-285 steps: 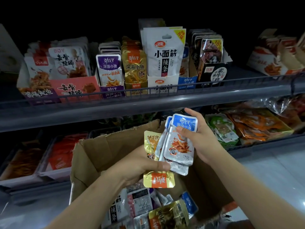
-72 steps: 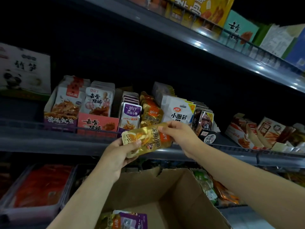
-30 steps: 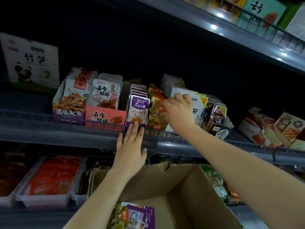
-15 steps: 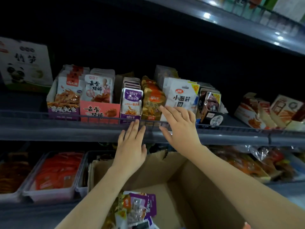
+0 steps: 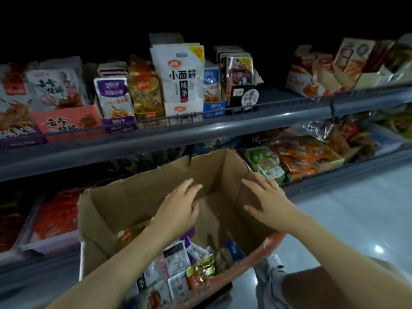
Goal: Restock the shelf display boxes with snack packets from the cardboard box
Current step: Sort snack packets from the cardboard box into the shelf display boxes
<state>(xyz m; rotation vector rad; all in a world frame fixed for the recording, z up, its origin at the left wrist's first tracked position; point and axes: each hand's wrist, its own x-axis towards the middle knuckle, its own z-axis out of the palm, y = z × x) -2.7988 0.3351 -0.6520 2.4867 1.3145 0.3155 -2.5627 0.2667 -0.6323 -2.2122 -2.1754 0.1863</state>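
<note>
Cardboard box [image 5: 138,197] under left hand [image 5: 178,210] and right hand [image 5: 265,201] (both empty, outspread).

The cardboard box [image 5: 138,204] stands open in front of the shelf [image 5: 200,132], below its front rail. Loose snack packets [image 5: 178,262] lie in the near part of the box; its far part is bare. Both hands hang over the box's opening, the left hand [image 5: 178,210] toward the middle, the right hand [image 5: 265,204] by the right wall, apart from each other. On the shelf, display boxes [image 5: 120,123] stand in a row behind the rail, packets upright in them. Under the shelf, a tray [image 5: 51,221] sits left of the box and bagged goods [image 5: 303,157] lie to its right.
</note>
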